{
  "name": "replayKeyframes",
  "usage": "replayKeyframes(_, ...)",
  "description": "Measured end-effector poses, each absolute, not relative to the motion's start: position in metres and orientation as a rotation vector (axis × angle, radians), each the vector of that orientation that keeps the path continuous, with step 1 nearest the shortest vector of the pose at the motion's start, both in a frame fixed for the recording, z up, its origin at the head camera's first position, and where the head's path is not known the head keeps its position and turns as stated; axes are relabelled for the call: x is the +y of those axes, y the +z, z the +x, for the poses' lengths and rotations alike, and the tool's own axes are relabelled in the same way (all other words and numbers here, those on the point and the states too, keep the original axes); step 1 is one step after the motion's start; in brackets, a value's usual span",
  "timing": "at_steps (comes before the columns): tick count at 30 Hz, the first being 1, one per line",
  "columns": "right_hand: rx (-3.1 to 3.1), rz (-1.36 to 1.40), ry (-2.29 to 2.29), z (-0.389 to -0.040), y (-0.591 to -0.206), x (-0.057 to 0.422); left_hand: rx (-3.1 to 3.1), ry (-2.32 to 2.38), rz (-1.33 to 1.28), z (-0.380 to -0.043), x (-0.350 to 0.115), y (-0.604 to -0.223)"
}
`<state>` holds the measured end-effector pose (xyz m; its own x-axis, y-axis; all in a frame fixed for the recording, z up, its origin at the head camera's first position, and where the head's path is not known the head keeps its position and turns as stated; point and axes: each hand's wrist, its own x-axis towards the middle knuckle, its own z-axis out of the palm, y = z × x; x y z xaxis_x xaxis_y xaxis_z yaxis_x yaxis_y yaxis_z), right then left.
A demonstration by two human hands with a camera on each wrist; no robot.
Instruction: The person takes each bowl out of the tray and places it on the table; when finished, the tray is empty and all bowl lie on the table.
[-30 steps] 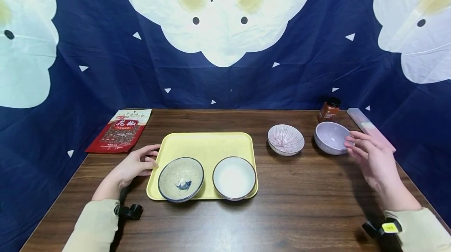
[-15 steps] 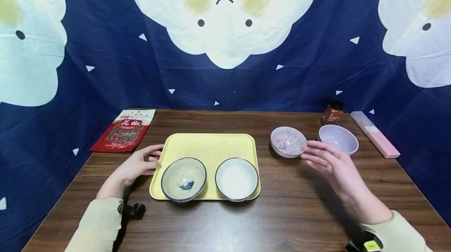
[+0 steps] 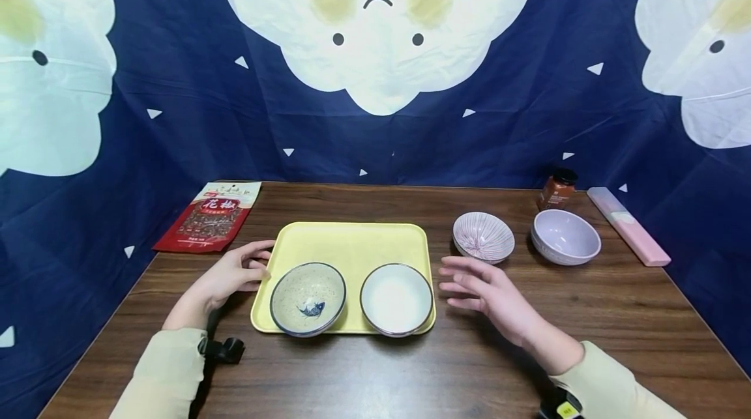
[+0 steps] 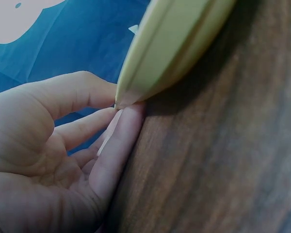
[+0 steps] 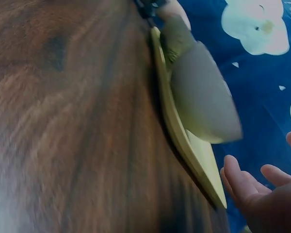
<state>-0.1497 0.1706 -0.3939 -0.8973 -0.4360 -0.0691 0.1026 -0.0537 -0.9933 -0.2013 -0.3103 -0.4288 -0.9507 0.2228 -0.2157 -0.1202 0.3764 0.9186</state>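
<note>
Yellow and rectangular, with rounded corners, the shallow tray (image 3: 352,240) lies flat on the brown wood-grain desk (image 3: 375,380) between the two hands, its long axis running left to right from one toward the other. Nearer to it is the left hand (image 3: 231,270), pinching the left rim between thumb and finger, which the left wrist view shows up close. Opposite, the right hand (image 3: 495,298) holds nothing: its fingers are apart and point left at the right rim, with a narrow gap between fingertips and tray. That gap looks like the relation that counts most. On the tray's near half stand a speckled grey-green ceramic bowl with a blue fish (image 3: 308,298) and, to its right, a dark-rimmed white ceramic bowl (image 3: 396,298), the one closer to the right hand. Compared with one second ago, the right hand has left the side of the round lavender bowl (image 3: 566,236) and travelled left past the small white bowl with purple stripes (image 3: 483,236), which now sits just beyond its fingers; the left hand, tray and bowls have kept their arrangement.
</note>
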Motion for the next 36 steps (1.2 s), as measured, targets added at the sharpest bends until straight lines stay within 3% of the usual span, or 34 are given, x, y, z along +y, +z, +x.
replayKeyframes(15, 1.834, -0.388, -1.898, -0.145, -0.408, 0.136, 2.350, 1.591, 0.097, -0.202, -0.310, -0.427)
replayKeyframes(36, 1.879, -0.231, -1.957, -0.143, -0.409, 0.126, 2.338, 1.592, 0.085, -0.201, -0.311, -0.428)
